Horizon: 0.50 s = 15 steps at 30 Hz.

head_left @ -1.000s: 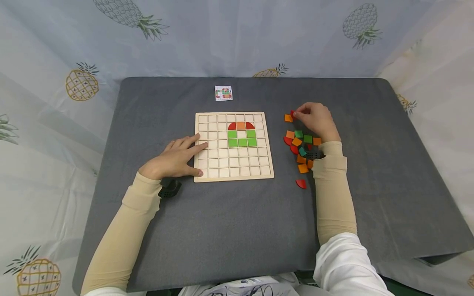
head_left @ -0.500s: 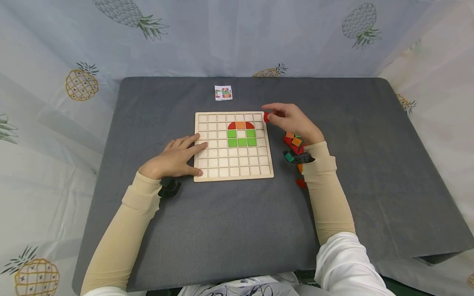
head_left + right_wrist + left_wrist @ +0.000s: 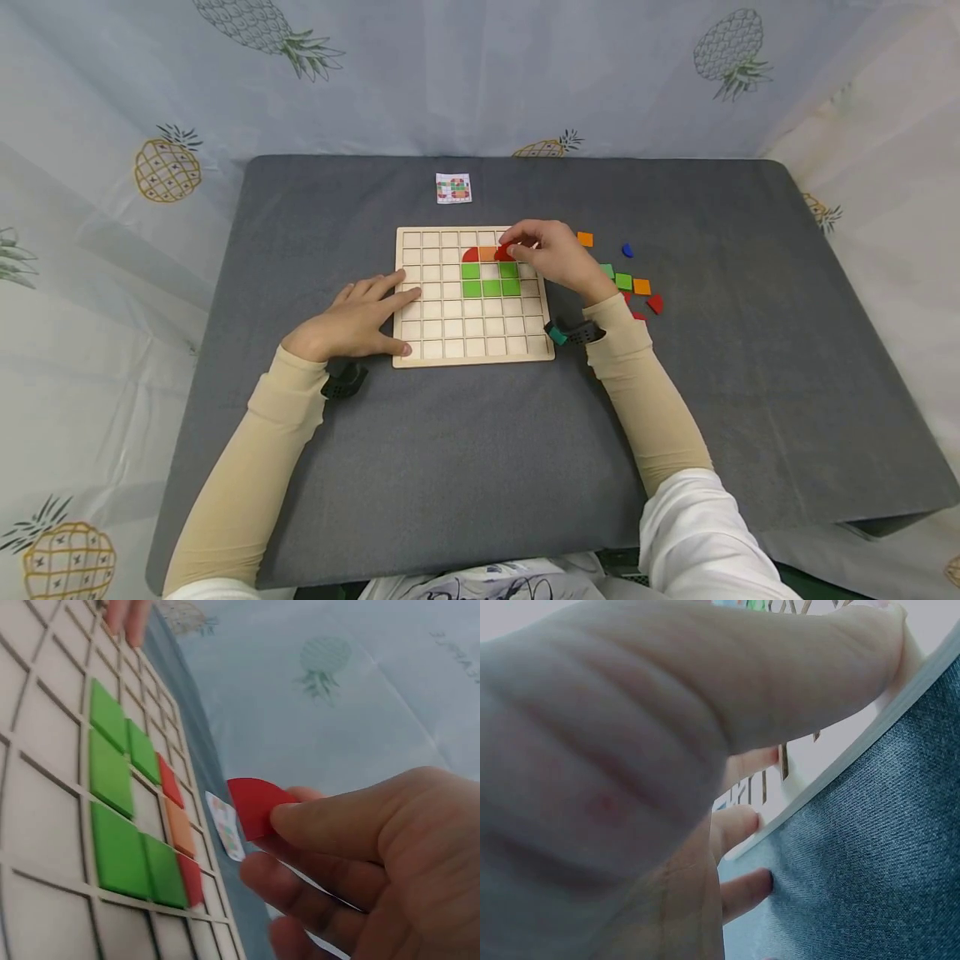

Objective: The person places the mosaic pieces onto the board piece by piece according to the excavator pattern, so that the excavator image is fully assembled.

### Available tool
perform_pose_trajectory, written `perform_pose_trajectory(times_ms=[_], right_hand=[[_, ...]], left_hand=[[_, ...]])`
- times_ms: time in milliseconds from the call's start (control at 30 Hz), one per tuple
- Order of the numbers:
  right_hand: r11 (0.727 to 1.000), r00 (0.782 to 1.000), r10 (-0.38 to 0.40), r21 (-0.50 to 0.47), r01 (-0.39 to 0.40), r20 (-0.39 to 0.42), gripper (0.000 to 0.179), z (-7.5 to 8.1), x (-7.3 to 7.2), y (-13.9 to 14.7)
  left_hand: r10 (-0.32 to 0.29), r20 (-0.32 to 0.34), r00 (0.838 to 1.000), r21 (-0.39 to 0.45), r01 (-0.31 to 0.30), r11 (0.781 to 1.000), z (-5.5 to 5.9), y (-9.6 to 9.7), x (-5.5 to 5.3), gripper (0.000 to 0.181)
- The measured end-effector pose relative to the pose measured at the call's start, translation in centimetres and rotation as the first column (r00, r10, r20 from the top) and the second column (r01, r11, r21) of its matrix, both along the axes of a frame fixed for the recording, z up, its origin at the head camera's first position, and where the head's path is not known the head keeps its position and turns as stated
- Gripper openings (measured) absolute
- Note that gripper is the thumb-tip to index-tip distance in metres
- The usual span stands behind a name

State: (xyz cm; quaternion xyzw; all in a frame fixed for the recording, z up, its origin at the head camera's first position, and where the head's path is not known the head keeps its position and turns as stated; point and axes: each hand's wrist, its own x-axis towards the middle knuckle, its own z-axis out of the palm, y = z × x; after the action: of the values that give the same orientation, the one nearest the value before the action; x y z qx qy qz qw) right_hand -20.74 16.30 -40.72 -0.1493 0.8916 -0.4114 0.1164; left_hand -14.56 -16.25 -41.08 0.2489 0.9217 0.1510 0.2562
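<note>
My right hand [image 3: 551,254] pinches a red quarter-circle tile [image 3: 259,807] between thumb and fingers, above the upper right part of the wooden grid board [image 3: 435,333]. In the head view this tile overlaps the red tile at the right end of the top row. Set in the board are green square tiles [image 3: 120,855], an orange square tile [image 3: 179,827] and red rounded-corner tiles [image 3: 470,255], around one bare cell. My left hand [image 3: 356,321] lies with spread fingers on the board's left edge, its thumb [image 3: 817,675] near the lower corner.
A small printed card [image 3: 453,189] lies behind the board. Right of the board are loose tiles, among them an orange square [image 3: 584,239], a blue piece [image 3: 627,250], a green square [image 3: 623,282] and a red piece [image 3: 656,304]. My right forearm hides several others.
My right hand has carried the red quarter-circle tile left from the loose tiles to over the board. A blue piece has come into sight. My left hand stays put.
</note>
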Motion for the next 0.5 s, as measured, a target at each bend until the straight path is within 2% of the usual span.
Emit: perform_pose_trajectory(times_ms=[133,267,500], right_hand=[[0.999,0.998,0.03,0.02,-0.028,-0.064,0.019,-0.7,0.2,-1.0],[0.997,0.998,0.043,0.063,-0.04,-0.053,0.017,-1.2,0.3,-1.5],[0.974,0.994,0.076,0.219,-0.059,-0.073,0.017,-1.7,0.2,-1.9]], left_hand=[[0.0,-0.002,1.0,-0.002,0.0,1.0,0.0,0.0,0.0,0.088],[-0.002,-0.002,1.0,-0.002,0.002,1.0,0.1,0.1,0.0,0.088],[-0.004,-0.006,1.0,-0.004,0.004,1.0,0.1,0.2,0.0,0.088]])
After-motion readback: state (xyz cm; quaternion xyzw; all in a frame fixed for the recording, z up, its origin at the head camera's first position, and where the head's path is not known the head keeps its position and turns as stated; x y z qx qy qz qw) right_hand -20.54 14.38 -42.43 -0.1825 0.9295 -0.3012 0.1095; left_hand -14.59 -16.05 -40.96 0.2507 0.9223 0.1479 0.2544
